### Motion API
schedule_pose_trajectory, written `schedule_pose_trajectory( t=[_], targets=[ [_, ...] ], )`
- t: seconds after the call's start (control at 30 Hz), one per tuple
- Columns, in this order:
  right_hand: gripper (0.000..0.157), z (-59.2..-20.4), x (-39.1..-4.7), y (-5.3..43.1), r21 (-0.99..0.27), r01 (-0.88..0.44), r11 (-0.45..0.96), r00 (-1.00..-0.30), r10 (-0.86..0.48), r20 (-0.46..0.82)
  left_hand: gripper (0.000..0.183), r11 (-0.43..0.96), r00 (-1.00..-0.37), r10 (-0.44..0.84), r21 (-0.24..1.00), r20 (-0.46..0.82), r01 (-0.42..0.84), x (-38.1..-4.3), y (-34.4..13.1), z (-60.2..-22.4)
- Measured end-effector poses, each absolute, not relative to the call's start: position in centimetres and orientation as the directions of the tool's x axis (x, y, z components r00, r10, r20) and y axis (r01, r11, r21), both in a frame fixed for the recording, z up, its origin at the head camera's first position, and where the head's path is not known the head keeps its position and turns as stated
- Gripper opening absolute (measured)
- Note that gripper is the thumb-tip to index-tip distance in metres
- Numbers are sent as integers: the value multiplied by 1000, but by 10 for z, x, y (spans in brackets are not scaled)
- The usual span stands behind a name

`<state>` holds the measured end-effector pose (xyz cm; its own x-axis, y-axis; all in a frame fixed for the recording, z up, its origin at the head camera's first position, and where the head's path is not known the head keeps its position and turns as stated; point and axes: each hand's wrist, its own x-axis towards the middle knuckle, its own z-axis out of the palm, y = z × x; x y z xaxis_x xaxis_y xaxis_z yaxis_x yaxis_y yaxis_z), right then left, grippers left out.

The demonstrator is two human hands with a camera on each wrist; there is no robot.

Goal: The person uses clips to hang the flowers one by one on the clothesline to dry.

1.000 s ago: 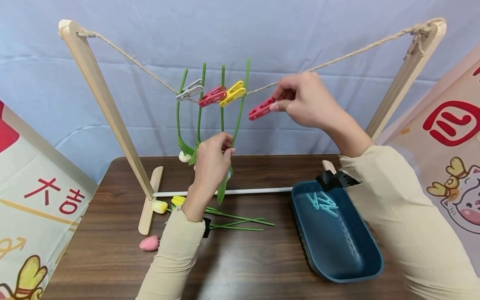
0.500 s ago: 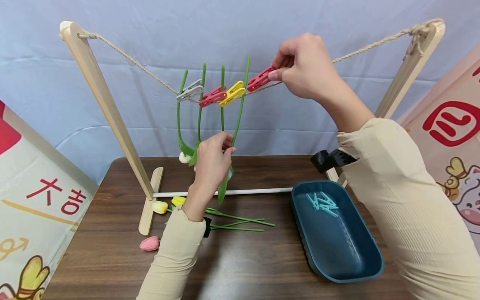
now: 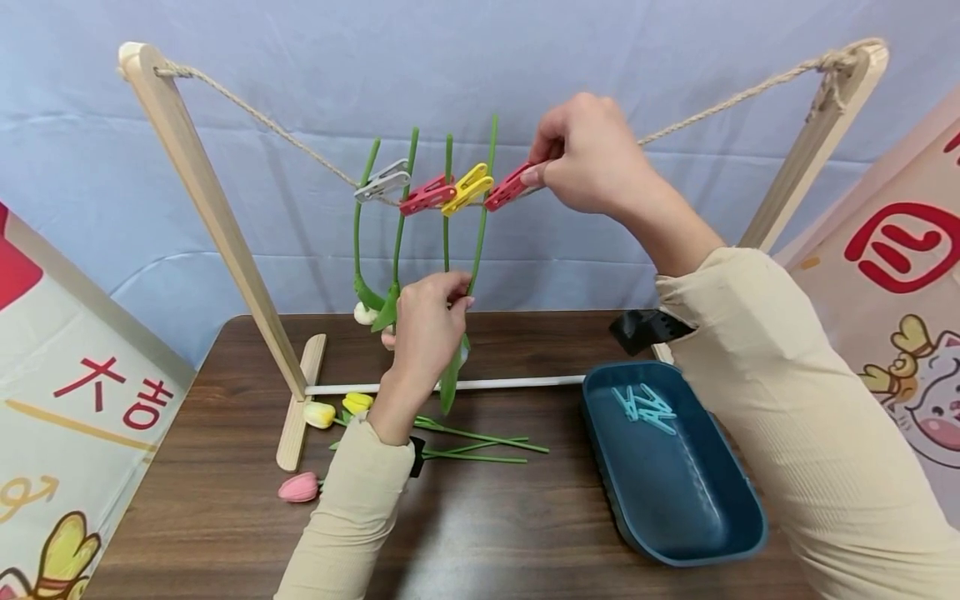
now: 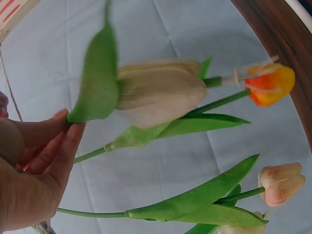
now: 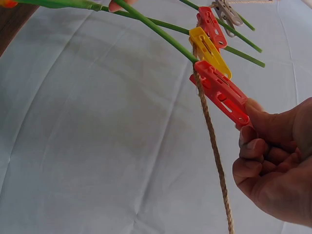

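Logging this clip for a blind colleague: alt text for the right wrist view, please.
A right hand pinches a red clothespin where a green stem meets a rope. Beyond: a yellow clothespin, another red one, a grey one, and more stems.

Blue cloth [image 3: 555, 258] (faintly creased) behind brown wood-grain table [image 3: 510, 525].

A red plastic clothespin [image 3: 507, 187], pinched by the right hand [image 3: 596, 158], slants up from the twine rope [image 5: 212, 141], its front end touching the rope where a green stem [image 3: 481, 242] crosses; whether it grips both is unclear. The stem belongs to a pale tulip [image 4: 163, 92], pinched head-down below the rope by the left hand [image 3: 429, 329], its bare end jutting above the rope.
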<state>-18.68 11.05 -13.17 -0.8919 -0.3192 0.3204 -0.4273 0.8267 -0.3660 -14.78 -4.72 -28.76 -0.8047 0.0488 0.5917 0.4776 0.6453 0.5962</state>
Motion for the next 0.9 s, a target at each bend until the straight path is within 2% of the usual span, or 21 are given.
schedule_pose_trajectory(
  t=[0.37, 0.9],
  targets=[
    [17, -140, -184, 103, -445, -363, 819, -914, -221, 339, 13, 625, -765, 49, 577, 642, 525, -148, -47, -290],
    [24, -137, -179, 114, -506, -278, 817, -957, -192, 215, 16, 608, -799, 59, 613, 598, 504, -153, -46, -292]
  ],
)
